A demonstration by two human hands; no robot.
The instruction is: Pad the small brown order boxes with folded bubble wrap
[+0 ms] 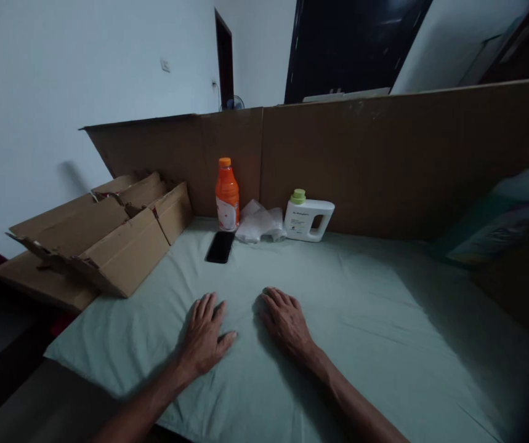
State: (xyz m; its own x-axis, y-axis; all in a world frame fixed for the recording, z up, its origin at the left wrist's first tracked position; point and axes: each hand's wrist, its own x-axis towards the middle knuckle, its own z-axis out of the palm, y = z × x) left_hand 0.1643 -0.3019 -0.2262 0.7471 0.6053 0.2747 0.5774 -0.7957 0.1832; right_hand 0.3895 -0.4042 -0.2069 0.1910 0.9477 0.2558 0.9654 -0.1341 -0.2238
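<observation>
My left hand (205, 335) lies palm down on a pale green sheet (361, 344), fingers stretched flat and holding nothing. My right hand (285, 321) rests beside it, a little apart, also flat and open on the cloth. A black phone (220, 247) lies face up just beyond my left hand. Behind the phone an orange bottle (226, 195) with an orange cap stands upright. A crumpled clear plastic bag (259, 223) sits next to it. A white jug with a green cap (308, 217) stands to the right of the bag.
A tall cardboard wall (384, 160) runs along the far edge of the sheet. Opened cardboard boxes (107, 237) lie at the left, overhanging the sheet's edge. Folded fabric or packages (499, 227) sit at the right. A dark doorway (351, 43) shows behind.
</observation>
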